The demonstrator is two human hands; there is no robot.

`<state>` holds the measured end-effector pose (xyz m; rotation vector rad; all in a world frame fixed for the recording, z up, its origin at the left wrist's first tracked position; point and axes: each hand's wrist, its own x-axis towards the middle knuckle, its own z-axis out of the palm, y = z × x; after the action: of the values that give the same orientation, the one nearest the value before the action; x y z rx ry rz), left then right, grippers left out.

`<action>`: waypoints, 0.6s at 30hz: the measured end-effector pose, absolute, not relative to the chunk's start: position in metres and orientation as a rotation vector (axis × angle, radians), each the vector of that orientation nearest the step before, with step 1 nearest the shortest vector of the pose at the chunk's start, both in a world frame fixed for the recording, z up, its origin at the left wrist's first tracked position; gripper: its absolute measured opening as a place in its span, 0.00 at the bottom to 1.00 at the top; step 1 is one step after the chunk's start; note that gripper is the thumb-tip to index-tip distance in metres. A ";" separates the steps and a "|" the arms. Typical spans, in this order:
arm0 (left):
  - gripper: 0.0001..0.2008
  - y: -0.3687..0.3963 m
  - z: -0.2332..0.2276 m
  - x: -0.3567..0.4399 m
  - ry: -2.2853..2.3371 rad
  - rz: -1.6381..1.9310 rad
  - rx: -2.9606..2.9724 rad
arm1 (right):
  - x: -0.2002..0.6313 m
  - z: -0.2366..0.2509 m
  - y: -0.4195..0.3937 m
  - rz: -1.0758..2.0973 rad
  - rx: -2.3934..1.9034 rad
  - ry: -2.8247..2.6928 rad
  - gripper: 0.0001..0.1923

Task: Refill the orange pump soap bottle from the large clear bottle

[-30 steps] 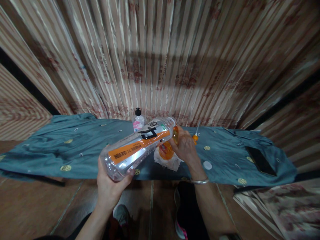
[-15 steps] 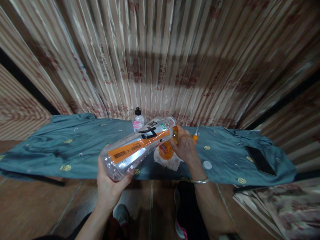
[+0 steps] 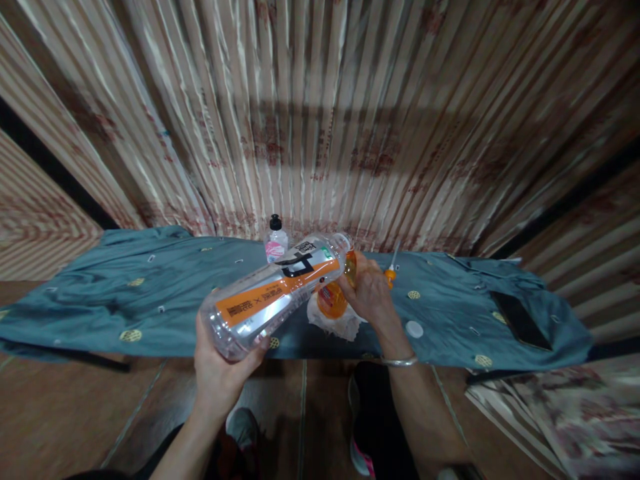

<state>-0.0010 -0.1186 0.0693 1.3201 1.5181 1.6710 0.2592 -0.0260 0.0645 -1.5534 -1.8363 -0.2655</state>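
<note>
My left hand (image 3: 220,373) was wrapped shut around the base of a large clear bottle (image 3: 273,293), tipped nearly flat so that its open neck met the mouth of a small orange bottle (image 3: 334,298). My right hand (image 3: 373,293) was closed around that small orange bottle, holding it upright on a crumpled white cloth (image 3: 336,325). Everything sat relative to the small orange bottle: the large bottle slanted down and to its left toward me, a white cap (image 3: 414,329) lay on the counter (image 3: 150,293) to its right, an orange-handled tool (image 3: 391,270) lay just behind my right hand, a little bottle with a black cap (image 3: 276,241) stood behind and to the left, and a dark phone (image 3: 520,320) lay far to the right. The counter wore a teal patterned cover. The large bottle looked thin-walled and easily squeezed, probably light and smooth; gripping its base seemed soundest. The small bottle seemed slick and easy to tip, best held around its body.
</note>
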 end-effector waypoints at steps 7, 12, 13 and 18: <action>0.41 -0.119 0.074 0.001 1.512 1.654 1.294 | 0.261 0.063 -0.025 -0.262 -1.536 -1.850 0.28; 0.39 -0.119 0.071 -0.001 1.531 1.633 1.327 | 0.261 0.063 -0.025 -0.271 -1.524 -1.837 0.27; 0.40 -0.119 0.070 -0.002 1.536 1.634 1.326 | 0.261 0.063 -0.025 -0.273 -1.525 -1.836 0.27; 0.43 -0.115 0.064 -0.006 1.496 1.647 1.331 | 0.259 0.065 -0.026 -0.292 -1.541 -1.831 0.27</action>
<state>-0.0057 -0.1151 0.0639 1.3308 1.4959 1.6472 0.2592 -0.0262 0.0646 -1.5408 -1.8314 -0.2917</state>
